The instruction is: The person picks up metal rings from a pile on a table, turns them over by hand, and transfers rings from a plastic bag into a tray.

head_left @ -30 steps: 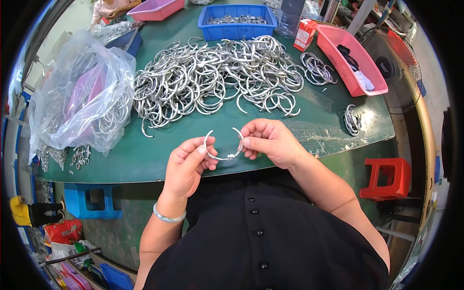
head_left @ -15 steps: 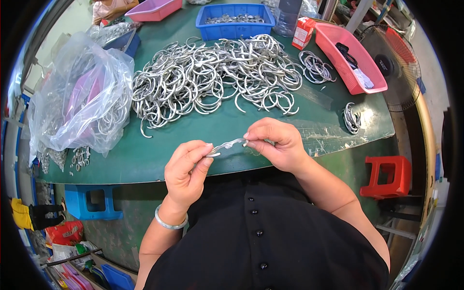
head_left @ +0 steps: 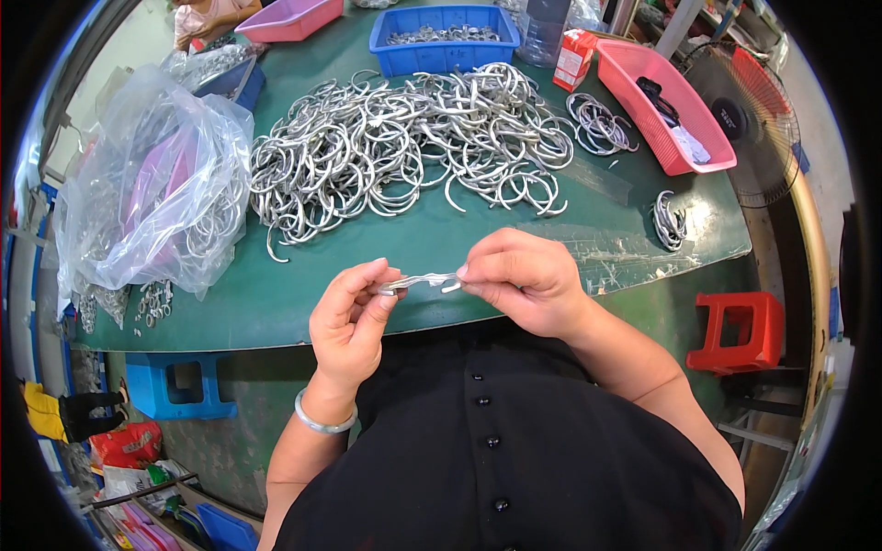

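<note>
We're looking at a slim, silvery, curved metal bangle (head_left: 435, 279) with a raised, knobbly detail along its band, seen nearly edge-on between the two hands, over the near part of the smooth, scuffed green bench (head_left: 276, 312). Beyond it, we have a broad, tangled heap of silver-coloured C-shaped metal bangles (head_left: 367, 151), glinting and interlocked; to its left slumps a crinkled, see-through plastic bag (head_left: 110, 184), and behind it stands a blue rectangular plastic tray (head_left: 395, 60) of small metallic pieces. Far right, there's a pink perforated plastic basket (head_left: 634, 101).

Over to the hands: the left hand (head_left: 347, 317) comes up from the near side, palm turned inward, a pale, glossy ring-shaped bracelet (head_left: 323, 425) around its wrist. The right hand (head_left: 528, 280) angles in from the near right, knuckles outward.

And the fingers! On the left, we see thumb and forefinger nearly closed on the bangle's left end, the others loosely curled. On the right, thumb and forefinger pinch the right side tightly, the remaining fingers folded and partly hidden.
</note>
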{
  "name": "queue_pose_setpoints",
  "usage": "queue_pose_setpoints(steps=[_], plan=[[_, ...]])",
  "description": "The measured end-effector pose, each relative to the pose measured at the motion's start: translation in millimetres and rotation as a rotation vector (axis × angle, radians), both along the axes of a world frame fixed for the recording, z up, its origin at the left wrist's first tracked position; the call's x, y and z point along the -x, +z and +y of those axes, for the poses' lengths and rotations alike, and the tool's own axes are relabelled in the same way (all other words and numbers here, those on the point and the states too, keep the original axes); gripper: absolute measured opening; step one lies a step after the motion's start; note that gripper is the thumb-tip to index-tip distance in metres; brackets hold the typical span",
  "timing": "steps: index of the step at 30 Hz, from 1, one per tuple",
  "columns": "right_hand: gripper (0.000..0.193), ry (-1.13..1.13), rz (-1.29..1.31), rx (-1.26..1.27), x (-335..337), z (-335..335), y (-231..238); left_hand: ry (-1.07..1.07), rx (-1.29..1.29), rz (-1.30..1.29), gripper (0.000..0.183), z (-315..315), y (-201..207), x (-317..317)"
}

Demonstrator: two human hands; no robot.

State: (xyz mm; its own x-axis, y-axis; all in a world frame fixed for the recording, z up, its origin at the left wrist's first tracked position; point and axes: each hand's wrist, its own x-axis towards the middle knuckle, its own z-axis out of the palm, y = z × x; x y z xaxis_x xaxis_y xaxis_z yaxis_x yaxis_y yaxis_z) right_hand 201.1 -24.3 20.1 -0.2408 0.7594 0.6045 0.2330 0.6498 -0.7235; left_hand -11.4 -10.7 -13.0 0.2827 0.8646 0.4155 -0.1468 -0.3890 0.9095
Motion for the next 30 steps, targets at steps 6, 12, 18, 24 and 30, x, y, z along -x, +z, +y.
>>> queue_pose_setpoints(steps=[6, 12, 18, 24, 30], plan=[[0.021, 0.019, -0.05, -0.064, 6.2, -2.6, 6.4, -0.065, 0.209, -0.213, 0.029, 0.6, -2.5, -3.2], [0.021, 0.028, -0.039, -0.108, 11.6, -1.7, 11.7, -0.123, 0.351, -0.319, 0.028, 2.7, -5.5, -4.4], [0.022, 0.036, -0.045, -0.16, 17.3, -1.7, 14.0, -0.187, 0.469, -0.403, 0.03, 1.7, -5.1, -6.0], [0.02, 0.047, -0.029, -0.171, 21.3, 2.8, 14.3, -0.251, 0.524, -0.46, 0.029, 5.1, -3.9, -8.1], [0.019, 0.043, -0.02, -0.141, 21.7, 1.4, 15.4, -0.283, 0.599, -0.474, 0.028, 2.2, -6.2, -10.1]])
